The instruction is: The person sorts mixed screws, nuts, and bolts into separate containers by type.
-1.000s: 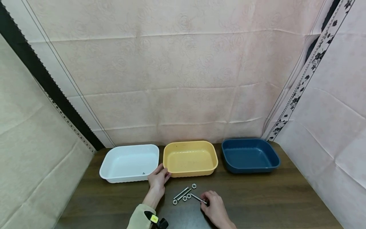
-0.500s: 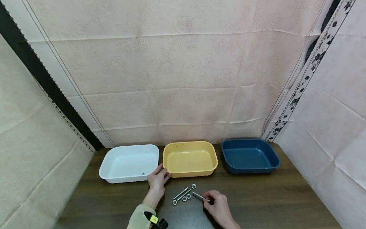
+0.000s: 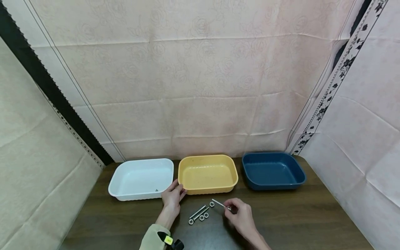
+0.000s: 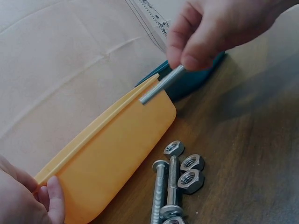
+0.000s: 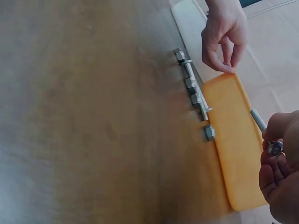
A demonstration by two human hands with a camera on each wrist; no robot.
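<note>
My right hand (image 3: 241, 216) pinches a silver bolt (image 3: 218, 202) near its head, raised above the table; the threaded end points toward the yellow tray (image 3: 207, 191). In the right wrist view the bolt's round head (image 5: 275, 148) shows between the fingers. My left hand (image 3: 171, 202) pinches the rim of the yellow tray at its near left corner, thumb and fingers either side. On the table before that tray lie two more bolts (image 3: 198, 211) side by side. Several hex nuts (image 4: 190, 181) are scattered close around them.
Left of the yellow tray stands a white tray (image 3: 137, 199) with a small dark mark inside. A dark blue tray (image 3: 275, 186) stands to the right. All three line the back of the brown wooden table (image 3: 300, 222), against patterned cloth walls (image 3: 200, 104).
My right hand has lifted the bolt off the table, away from the nuts, moving slightly right and toward the trays. My left hand stays at the yellow tray's corner.
</note>
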